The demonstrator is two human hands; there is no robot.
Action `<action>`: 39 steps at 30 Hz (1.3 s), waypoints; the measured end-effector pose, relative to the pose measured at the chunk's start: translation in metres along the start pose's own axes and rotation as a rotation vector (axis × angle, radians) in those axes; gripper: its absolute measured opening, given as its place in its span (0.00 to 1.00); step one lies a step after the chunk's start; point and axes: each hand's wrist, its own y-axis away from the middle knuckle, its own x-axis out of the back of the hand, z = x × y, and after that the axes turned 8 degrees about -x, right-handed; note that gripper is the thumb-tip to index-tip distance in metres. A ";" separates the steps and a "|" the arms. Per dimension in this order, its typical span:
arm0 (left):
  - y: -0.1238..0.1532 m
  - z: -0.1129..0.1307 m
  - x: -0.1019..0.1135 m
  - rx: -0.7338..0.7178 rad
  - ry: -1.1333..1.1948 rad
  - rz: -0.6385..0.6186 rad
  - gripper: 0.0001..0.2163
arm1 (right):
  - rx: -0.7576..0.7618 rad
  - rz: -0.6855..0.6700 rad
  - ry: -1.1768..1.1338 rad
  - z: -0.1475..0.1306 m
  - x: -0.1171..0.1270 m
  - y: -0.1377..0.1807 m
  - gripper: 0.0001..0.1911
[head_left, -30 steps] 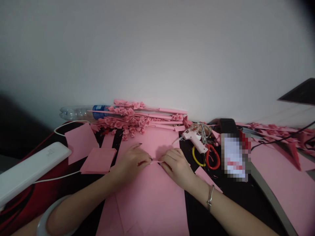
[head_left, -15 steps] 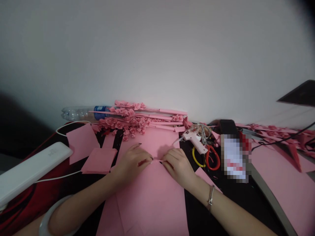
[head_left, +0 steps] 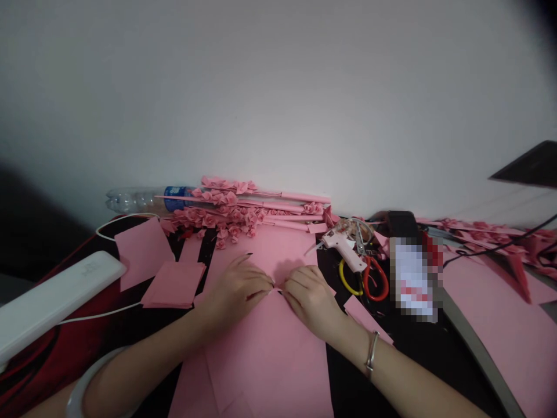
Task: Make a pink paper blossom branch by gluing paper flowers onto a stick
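I see the left hand (head_left: 239,285) and right hand (head_left: 311,296) both pinched nearly closed, close together, holding a small pink paper piece (head_left: 277,289) between them over the large pink sheet (head_left: 270,354). Can't tell its fold. My read on progress: paper flower stems (head_left: 217,217) by the wall (head_left: 278,104) look done; flat square stack (head_left: 174,284) on the left looks unworked. Glue gun (head_left: 346,249) to the right, untouched.
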 end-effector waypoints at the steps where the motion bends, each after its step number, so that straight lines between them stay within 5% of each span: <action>1: 0.000 0.000 0.000 -0.004 -0.006 -0.011 0.11 | 0.001 0.001 0.003 0.000 0.000 0.000 0.13; 12: -0.003 0.005 0.004 -0.010 -0.044 -0.110 0.12 | 0.026 0.040 0.026 -0.003 -0.002 -0.001 0.16; 18: -0.003 0.003 0.002 -0.101 -0.085 -0.053 0.12 | 0.038 0.045 0.036 -0.003 -0.002 -0.001 0.16; 28: 0.002 -0.013 0.000 0.066 0.028 0.089 0.06 | -0.090 0.103 -0.083 0.010 0.004 -0.001 0.11; 39: -0.002 -0.015 0.006 -0.125 0.022 0.061 0.09 | 0.004 0.100 -0.074 0.016 0.008 0.000 0.11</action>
